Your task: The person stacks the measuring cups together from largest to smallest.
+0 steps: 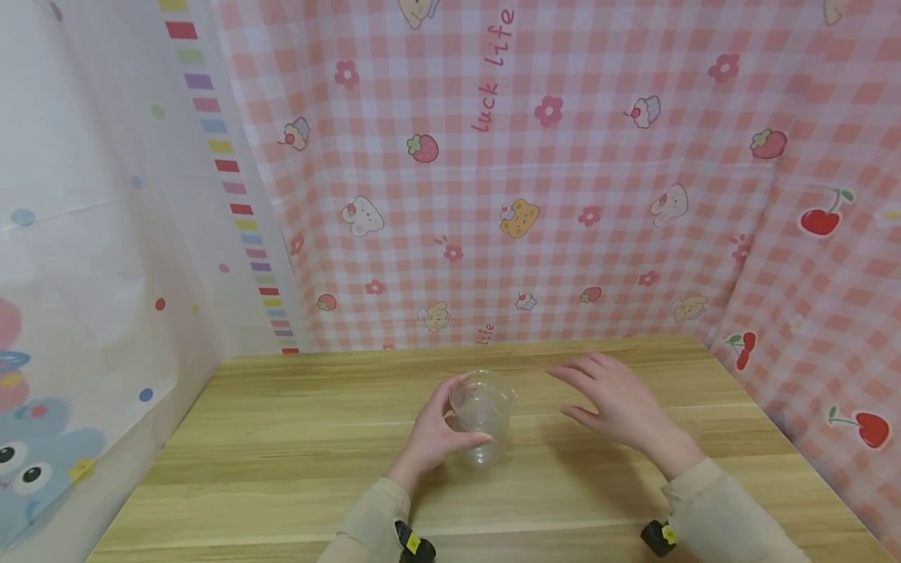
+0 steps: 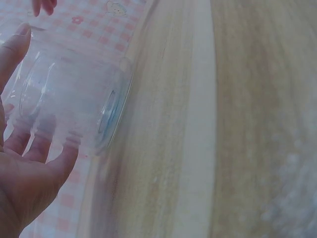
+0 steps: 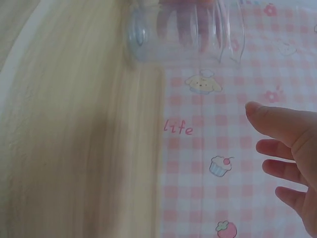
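My left hand [image 1: 436, 432] grips a clear plastic cup [image 1: 489, 422] by its side, thumb in front and fingers behind. In the left wrist view the fingers curl round the cup [image 2: 74, 94], whose base is at the right. I cannot tell whether it is one cup or several nested. My right hand [image 1: 622, 403] hovers to the right of the cup, apart from it, its fingers loosely bent and holding nothing. The right wrist view shows that same hand [image 3: 292, 144] with a gap between its thumb and the cup [image 3: 183, 32].
Below the hands lies a wood-grain table [image 1: 281, 446]. A faint transparent thing [image 1: 693, 424] shows beside my right wrist, its kind unclear. A pink checked cloth [image 1: 450, 188] hangs behind the table and on the right; a white patterned sheet [image 1: 105, 195] hangs on the left.
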Action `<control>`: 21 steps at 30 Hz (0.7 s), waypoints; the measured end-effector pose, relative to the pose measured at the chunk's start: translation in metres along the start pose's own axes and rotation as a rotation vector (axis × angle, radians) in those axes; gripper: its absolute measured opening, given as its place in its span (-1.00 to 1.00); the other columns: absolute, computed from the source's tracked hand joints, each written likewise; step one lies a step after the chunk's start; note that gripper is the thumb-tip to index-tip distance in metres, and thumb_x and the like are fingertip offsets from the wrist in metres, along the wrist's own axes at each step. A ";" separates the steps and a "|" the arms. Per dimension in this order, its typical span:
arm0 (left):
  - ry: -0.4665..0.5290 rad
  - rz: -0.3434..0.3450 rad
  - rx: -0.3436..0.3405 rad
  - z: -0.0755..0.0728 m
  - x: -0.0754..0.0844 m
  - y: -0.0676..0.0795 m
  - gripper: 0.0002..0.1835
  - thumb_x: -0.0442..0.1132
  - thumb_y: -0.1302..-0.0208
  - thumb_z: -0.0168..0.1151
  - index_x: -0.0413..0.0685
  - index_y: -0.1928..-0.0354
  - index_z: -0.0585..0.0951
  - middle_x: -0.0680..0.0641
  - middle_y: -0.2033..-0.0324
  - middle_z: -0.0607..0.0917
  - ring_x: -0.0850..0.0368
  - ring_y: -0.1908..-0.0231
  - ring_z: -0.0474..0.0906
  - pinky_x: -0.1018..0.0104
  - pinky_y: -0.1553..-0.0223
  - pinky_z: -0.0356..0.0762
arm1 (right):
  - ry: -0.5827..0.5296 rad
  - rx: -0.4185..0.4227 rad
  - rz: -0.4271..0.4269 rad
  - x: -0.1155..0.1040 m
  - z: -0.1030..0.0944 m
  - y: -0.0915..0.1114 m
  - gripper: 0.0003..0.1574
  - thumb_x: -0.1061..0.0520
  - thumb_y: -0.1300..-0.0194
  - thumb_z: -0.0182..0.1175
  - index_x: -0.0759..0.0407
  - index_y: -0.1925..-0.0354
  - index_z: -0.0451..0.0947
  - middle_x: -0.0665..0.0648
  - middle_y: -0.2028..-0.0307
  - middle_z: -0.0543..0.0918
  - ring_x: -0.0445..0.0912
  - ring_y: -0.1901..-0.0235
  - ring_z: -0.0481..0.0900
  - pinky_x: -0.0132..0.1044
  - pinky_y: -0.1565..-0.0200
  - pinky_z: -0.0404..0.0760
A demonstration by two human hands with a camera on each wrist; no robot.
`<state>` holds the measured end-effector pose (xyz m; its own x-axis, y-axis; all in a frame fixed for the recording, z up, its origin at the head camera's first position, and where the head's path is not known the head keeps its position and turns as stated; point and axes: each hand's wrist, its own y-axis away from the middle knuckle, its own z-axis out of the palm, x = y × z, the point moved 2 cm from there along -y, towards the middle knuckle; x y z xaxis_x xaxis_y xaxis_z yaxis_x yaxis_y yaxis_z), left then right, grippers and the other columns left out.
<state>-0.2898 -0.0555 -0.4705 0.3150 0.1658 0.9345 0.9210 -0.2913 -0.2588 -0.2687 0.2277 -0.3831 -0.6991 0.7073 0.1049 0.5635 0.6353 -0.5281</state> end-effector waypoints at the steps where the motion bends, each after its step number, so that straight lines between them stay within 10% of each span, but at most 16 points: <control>1: -0.002 -0.001 0.001 0.000 0.000 0.000 0.03 -0.26 0.16 0.66 0.05 -0.42 0.31 -0.12 -0.29 0.46 -0.16 -0.29 0.37 -0.03 -0.25 0.41 | -0.003 -0.002 0.001 0.001 0.000 0.002 -0.25 0.01 0.01 0.56 0.16 -0.15 0.58 0.15 0.02 0.65 0.10 0.01 0.57 0.07 -0.03 0.57; 21: -0.018 -0.015 0.007 0.000 0.001 0.001 0.04 -0.24 0.17 0.67 0.07 -0.42 0.31 -0.10 -0.30 0.45 -0.17 -0.31 0.35 -0.05 -0.26 0.39 | -0.020 -0.051 0.012 0.017 -0.010 0.035 -0.18 0.06 0.04 0.57 0.19 -0.21 0.54 0.20 -0.06 0.63 0.15 -0.04 0.57 0.15 -0.03 0.56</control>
<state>-0.2889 -0.0552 -0.4697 0.3052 0.1868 0.9338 0.9272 -0.2819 -0.2467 -0.2569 0.2652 -0.3913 -0.7007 0.7087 0.0819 0.5928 0.6423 -0.4858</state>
